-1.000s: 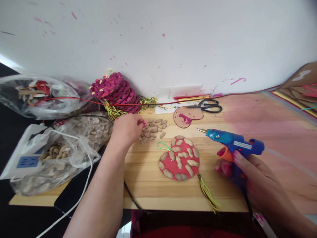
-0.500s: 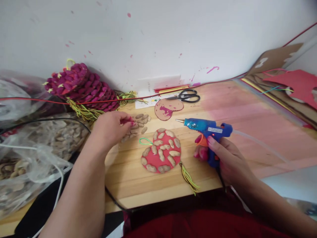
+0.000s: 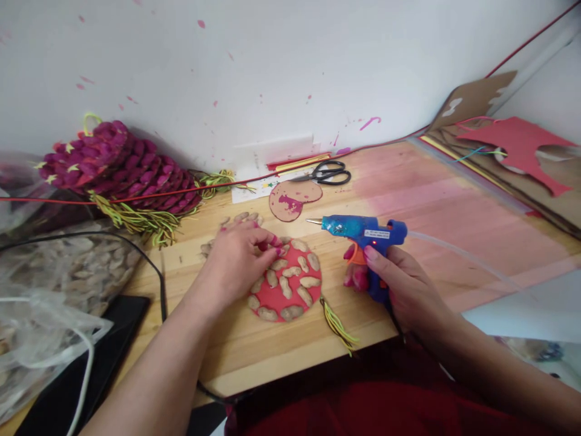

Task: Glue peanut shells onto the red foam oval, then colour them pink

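My right hand (image 3: pixel 390 275) grips a blue hot glue gun (image 3: pixel 363 233), fingers by its orange trigger and metal nozzle pointing left. A red heart-shaped piece (image 3: pixel 276 297) lies on the table with several peanuts (image 3: pixel 310 281) on its face and a yellow-green tassel (image 3: pixel 338 327) at its lower right. Over the heart's upper left, my left hand (image 3: pixel 242 254) has thumb and fingers pinched together. Whatever sits between those fingertips is hidden. Behind this hand, loose peanuts (image 3: pixel 247 217) are partly covered.
Black scissors (image 3: pixel 331 172) lie behind a stained heart cutout (image 3: pixel 295 200). Purple tasselled pieces (image 3: pixel 131 163) are stacked at the left, above plastic bags (image 3: pixel 91 266) of peanuts. A red cord (image 3: pixel 254 179) crosses the back. Cardboard (image 3: pixel 472 100) and red sheet scraps (image 3: pixel 521 145) stand right.
My left hand has moved right from the loose peanuts to above the red heart, covering its green loop. The glue gun stays in my right hand; the whole view has shifted slightly.
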The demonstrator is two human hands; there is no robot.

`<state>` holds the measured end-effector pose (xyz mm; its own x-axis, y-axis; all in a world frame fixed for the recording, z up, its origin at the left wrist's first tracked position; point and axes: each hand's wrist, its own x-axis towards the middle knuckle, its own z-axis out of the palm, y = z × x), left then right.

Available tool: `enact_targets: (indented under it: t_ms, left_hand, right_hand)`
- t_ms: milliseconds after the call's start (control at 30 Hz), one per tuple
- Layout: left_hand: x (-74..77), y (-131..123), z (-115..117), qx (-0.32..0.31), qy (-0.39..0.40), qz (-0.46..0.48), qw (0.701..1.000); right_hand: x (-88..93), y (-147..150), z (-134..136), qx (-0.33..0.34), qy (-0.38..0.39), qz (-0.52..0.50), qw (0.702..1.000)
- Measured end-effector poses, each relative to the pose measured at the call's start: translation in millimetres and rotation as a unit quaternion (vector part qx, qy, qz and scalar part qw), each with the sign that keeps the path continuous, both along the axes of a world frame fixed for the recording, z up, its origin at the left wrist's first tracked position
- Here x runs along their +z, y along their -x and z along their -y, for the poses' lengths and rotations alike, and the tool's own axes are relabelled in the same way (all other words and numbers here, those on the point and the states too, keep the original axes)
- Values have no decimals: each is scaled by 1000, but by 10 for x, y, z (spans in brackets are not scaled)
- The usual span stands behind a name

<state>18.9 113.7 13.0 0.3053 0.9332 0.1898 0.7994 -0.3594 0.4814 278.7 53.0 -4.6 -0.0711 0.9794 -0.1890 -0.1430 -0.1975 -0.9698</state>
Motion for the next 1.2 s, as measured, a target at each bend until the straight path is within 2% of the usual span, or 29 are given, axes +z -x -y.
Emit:
enact_targets:
  t_ms: [233, 700, 867, 1200]
  left_hand:
    - [-30, -15, 1, 13, 51, -18, 998]
    - [-21, -8, 1, -1, 36, -27, 999]
    - [-13, 21, -3, 6, -1, -18, 1000]
    - [-33, -46, 10, -21, 17, -40, 999]
  right_hand:
    - [-11, -19, 0, 11, -5, 7, 1000]
    - [15, -6, 6, 2, -4, 13, 1000]
    - [9, -8, 5, 3, -5, 10, 1000]
    - [-1, -16, 10, 2, -6, 11, 1000]
